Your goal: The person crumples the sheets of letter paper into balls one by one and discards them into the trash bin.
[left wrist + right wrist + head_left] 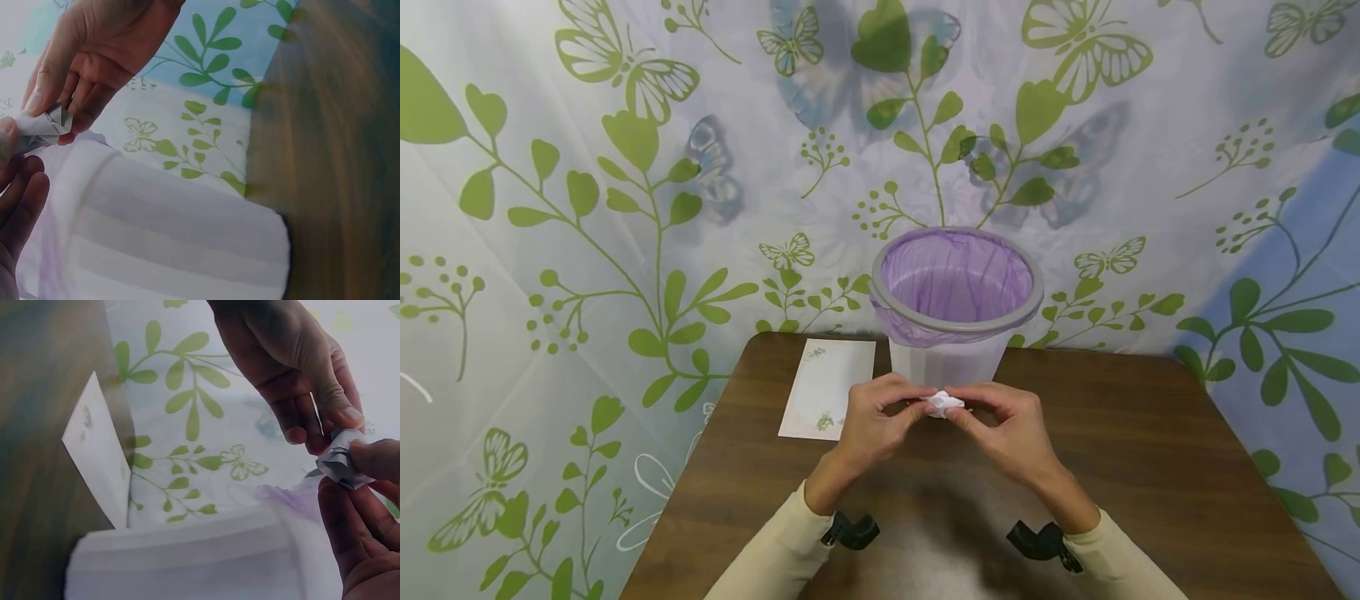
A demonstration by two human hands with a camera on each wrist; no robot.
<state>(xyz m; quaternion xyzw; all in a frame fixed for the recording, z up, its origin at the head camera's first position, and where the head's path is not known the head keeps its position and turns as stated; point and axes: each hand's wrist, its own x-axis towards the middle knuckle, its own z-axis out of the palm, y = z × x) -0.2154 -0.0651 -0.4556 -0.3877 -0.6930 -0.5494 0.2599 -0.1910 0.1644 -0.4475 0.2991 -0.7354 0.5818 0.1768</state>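
Observation:
A small wad of crumpled white paper [943, 403] is held between both hands, in front of the bin. My left hand [880, 419] pinches its left side between thumb and fingertips, and my right hand [1013, 429] pinches the right side the same way. From the right wrist view the paper [342, 459] shows folds and creases, and the fingers of both hands meet around it. In the left wrist view it looks like a tight roll [47, 128]. Just behind the hands stands a white bin [951, 358] with a grey rim and a purple liner.
A white sheet with small printed leaves [827, 387] lies on the brown wooden table [1120, 433], left of the bin and partly behind the left hand. Behind the table hangs a curtain [805, 183] with green leaves and butterflies. Black straps circle both wrists.

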